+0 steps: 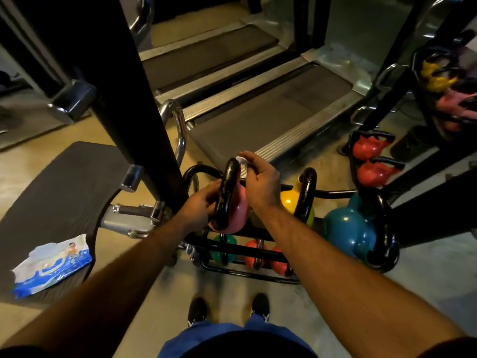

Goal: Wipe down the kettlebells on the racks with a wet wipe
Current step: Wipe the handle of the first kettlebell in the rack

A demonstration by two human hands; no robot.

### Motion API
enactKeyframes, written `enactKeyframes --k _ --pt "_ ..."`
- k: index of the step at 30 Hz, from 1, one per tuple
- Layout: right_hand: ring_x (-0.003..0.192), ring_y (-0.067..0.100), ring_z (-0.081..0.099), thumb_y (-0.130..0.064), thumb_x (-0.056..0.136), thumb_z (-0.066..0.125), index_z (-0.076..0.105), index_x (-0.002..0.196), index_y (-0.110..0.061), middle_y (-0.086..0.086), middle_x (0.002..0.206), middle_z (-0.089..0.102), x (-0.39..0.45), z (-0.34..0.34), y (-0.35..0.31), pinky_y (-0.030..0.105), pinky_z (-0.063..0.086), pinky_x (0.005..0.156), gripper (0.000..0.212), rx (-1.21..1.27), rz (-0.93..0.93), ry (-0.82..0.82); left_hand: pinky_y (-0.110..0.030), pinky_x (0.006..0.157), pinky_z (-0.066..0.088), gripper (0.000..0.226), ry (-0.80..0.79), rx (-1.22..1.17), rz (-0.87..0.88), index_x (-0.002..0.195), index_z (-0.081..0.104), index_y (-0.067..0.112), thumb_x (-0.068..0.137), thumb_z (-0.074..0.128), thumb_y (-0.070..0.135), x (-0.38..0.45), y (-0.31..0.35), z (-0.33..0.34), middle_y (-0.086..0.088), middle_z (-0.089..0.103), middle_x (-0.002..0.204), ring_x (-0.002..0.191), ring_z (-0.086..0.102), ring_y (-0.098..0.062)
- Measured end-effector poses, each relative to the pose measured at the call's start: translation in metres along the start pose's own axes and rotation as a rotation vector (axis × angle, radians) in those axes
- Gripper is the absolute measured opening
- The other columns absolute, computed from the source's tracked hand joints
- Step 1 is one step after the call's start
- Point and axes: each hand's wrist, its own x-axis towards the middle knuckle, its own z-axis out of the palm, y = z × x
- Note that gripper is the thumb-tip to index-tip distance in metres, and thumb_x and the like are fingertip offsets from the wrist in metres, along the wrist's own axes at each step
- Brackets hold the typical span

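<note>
pink kettlebell (pixel 238 213), black handle | white wipe (pixel 241 164) | yellow kettlebell (pixel 290 201) | teal kettlebell (pixel 344 228)

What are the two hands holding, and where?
The left hand grips the pink kettlebell by its black handle. The right hand pinches a white wet wipe against the handle's top.

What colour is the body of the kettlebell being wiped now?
Pink, with a glossy black handle: the pink kettlebell, clearest in the head view.
</note>
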Motion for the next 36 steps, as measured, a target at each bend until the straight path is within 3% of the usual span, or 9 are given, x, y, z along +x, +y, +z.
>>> enactKeyframes --k 2,4,7,15,21,26,30,34,36 --pt "0.113 0.0 0.06 -0.003 0.095 0.056 0.07 0.124 -0.015 -0.005 0.122 0.069 -0.004 0.002 -0.001 0.015 0.047 0.099 0.034 -0.039 -0.019 -0.008 -0.039 0.114 0.042 0.047 -0.093 0.1 0.063 0.142 0.05 0.039 0.097 0.061 0.028 0.003 -0.014 -0.012 0.009 0.051 0.147 0.138 0.046 -0.013" --pt "0.118 0.003 0.06 -0.003 0.095 0.054 0.07 0.124 -0.016 -0.005 0.126 0.068 -0.007 0.006 -0.001 0.022 0.049 0.104 0.036 -0.061 -0.02 -0.058 -0.052 0.119 0.032 0.055 -0.172 0.177 0.081 0.143 0.046 0.045 0.091 0.062 0.041 0.009 -0.032 -0.025 0.013 0.045 0.152 0.146 0.036 -0.015" --pt "0.128 0.005 0.056 -0.007 0.096 0.053 0.069 0.126 -0.018 -0.004 0.134 0.066 -0.011 0.011 -0.004 0.033 0.045 0.112 0.037 -0.093 0.003 -0.133 -0.047 0.123 0.025 0.067 -0.193 0.275 0.124 0.152 0.036 0.038 0.089 0.054 0.05 0.009 -0.027 -0.031 0.011 0.031 0.161 0.151 0.022 -0.013" --pt "0.13 0.005 0.053 -0.008 0.098 0.052 0.068 0.13 -0.017 -0.003 0.139 0.062 -0.004 0.015 -0.014 0.037 0.041 0.116 0.036 -0.165 0.089 -0.159 -0.027 0.12 0.01 0.086 -0.235 0.417 0.273 0.158 0.023 0.021 0.086 0.034 0.066 0.004 -0.032 -0.031 0.0 0.013 0.166 0.149 0.003 -0.01" --pt "0.147 0.001 0.026 -0.014 0.101 0.049 0.061 0.137 -0.014 -0.003 0.156 0.044 -0.017 0.01 -0.018 0.021 0.02 0.122 0.038 -0.45 -0.162 -0.381 -0.026 0.122 0.008 0.093 -0.233 0.506 0.304 0.158 0.019 0.014 0.082 0.021 0.068 0.01 -0.039 -0.028 -0.004 0.012 0.166 0.149 0.0 -0.011" --pt "0.137 0.002 0.042 -0.011 0.101 0.048 0.067 0.131 -0.017 -0.002 0.148 0.054 0.01 0.019 -0.019 0.034 0.033 0.121 0.035 -0.24 0.126 -0.317 -0.032 0.126 0.009 0.088 -0.241 0.499 0.297 0.159 0.016 0.02 0.087 0.025 0.068 0.014 -0.045 -0.029 0.001 0.008 0.167 0.152 -0.001 -0.01" --pt "0.141 0.002 0.039 -0.017 0.095 0.05 0.072 0.122 -0.014 -0.005 0.142 0.06 0.001 0.019 -0.013 0.026 0.027 0.121 0.035 -0.4 -0.115 -0.376 -0.018 0.118 0.003 0.09 -0.234 0.473 0.305 0.158 0.013 0.018 0.082 0.024 0.068 0.014 -0.04 -0.028 0.01 0.002 0.16 0.145 -0.004 -0.002" --pt "0.127 0.009 0.055 -0.029 0.091 0.045 0.072 0.119 -0.017 -0.003 0.131 0.065 0.022 0.021 -0.013 0.04 0.043 0.113 0.041 -0.26 0.077 -0.356 -0.023 0.119 0.005 0.077 -0.237 0.479 0.283 0.159 0.015 0.019 0.095 0.037 0.055 0.014 -0.04 -0.029 0.002 0.008 0.167 0.147 -0.003 -0.005" --pt "0.12 0.009 0.058 -0.029 0.087 0.042 0.075 0.108 -0.014 -0.003 0.124 0.067 0.028 0.024 -0.013 0.038 0.046 0.109 0.042 -0.272 0.057 -0.396 -0.021 0.118 0.006 0.07 -0.239 0.478 0.293 0.159 0.016 0.019 0.101 0.045 0.046 0.013 -0.038 -0.03 0.001 0.009 0.167 0.145 -0.003 -0.002"
